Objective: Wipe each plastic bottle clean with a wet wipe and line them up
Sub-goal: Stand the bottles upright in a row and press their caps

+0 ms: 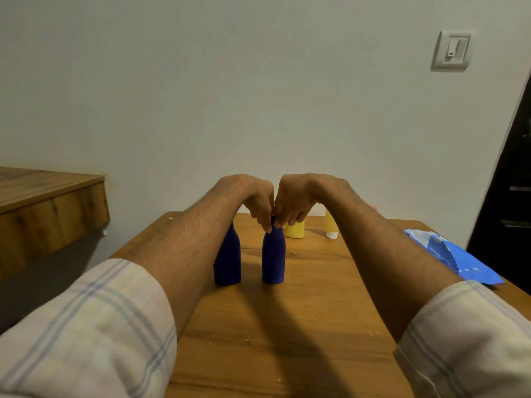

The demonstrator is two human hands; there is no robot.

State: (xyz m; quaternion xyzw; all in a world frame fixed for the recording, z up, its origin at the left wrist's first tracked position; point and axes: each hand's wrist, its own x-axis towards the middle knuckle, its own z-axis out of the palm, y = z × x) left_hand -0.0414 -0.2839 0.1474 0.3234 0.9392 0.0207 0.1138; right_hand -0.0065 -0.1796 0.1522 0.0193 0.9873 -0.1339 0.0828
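Observation:
Two dark blue bottles stand upright side by side on the wooden table. The right blue bottle has its neck pinched from both sides by my left hand and my right hand. The left blue bottle stands free, its top partly hidden behind my left forearm. Behind them stand a yellow bottle and a yellow tube with a white cap at the bottom, both partly hidden by my right hand and arm. No wipe shows in either hand.
A blue wet-wipe packet lies at the table's right edge. A second wooden surface stands at the left, separated by a gap. The wall is close behind the table, and a dark door is at the far right.

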